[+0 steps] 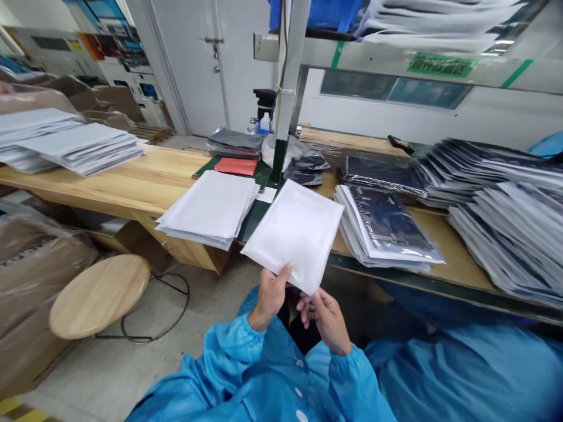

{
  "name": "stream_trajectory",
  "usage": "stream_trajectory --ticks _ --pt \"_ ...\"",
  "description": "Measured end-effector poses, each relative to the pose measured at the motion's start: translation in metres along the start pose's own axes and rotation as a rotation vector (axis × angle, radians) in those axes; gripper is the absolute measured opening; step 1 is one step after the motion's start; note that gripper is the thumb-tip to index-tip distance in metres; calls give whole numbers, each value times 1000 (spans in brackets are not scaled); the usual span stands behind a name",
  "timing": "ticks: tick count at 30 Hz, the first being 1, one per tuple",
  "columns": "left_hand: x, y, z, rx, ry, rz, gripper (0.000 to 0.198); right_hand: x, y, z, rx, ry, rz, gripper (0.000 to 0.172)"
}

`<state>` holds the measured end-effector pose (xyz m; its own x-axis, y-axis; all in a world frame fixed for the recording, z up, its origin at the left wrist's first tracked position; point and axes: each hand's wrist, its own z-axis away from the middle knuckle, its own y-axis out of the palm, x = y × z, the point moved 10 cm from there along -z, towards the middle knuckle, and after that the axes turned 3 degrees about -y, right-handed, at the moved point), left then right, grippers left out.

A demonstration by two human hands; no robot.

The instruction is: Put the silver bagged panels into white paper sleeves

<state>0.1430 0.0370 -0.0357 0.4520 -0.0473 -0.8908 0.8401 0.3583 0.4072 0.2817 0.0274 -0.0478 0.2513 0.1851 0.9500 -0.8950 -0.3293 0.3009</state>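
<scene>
A white packet (pixel 295 231) in a clear sleeve is tilted up in front of me, over the table's front edge. My left hand (pixel 271 295) grips its lower left edge, with the thumb on top and the other fingers hidden beneath. At its bottom right corner, my right hand (pixel 324 316) pinches the sleeve between thumb and fingers. To the left of the packet lies a stack of white packets (pixel 210 205). On the right is another stack, topped by a dark packet (pixel 389 220) in shiny clear plastic.
More packet stacks (pixel 514 228) fill the right side, and others (pixel 88 143) lie on the wooden table (pixel 153 176) at left. A metal post (pixel 290 76) rises behind the packet. A round stool (pixel 100 296) stands at lower left. A blue-clothed person (pixel 475 369) is close on the right.
</scene>
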Motion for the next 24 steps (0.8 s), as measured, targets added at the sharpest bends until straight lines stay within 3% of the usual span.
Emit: stream_trajectory --ticks 4,7,9,11,13,16,18,20,24 --pt "-88 -53 -10 -272 273 85 49 4 4 7 45 30 140 42" --pt "-150 -89 -28 -318 363 143 50 3 3 11 33 56 196 43" --pt "-169 -111 -36 -330 356 163 50 0 1 14 33 71 211 44" --pt "-169 -130 -32 -370 359 157 53 -3 -1 16 45 86 234 43" --pt "-157 -141 -17 -435 412 99 64 0 -4 17 58 93 272 40" --pt "-133 -139 16 -537 571 -85 85 25 -17 16 11 37 330 39" --pt "-122 -124 32 -551 659 -205 82 60 -37 12 -110 -73 357 38" --pt "-112 -99 34 -474 669 -321 62 108 -71 11 -308 -231 405 35" --pt "-82 -34 17 -101 509 -529 27 202 -160 18 -792 -507 562 31"
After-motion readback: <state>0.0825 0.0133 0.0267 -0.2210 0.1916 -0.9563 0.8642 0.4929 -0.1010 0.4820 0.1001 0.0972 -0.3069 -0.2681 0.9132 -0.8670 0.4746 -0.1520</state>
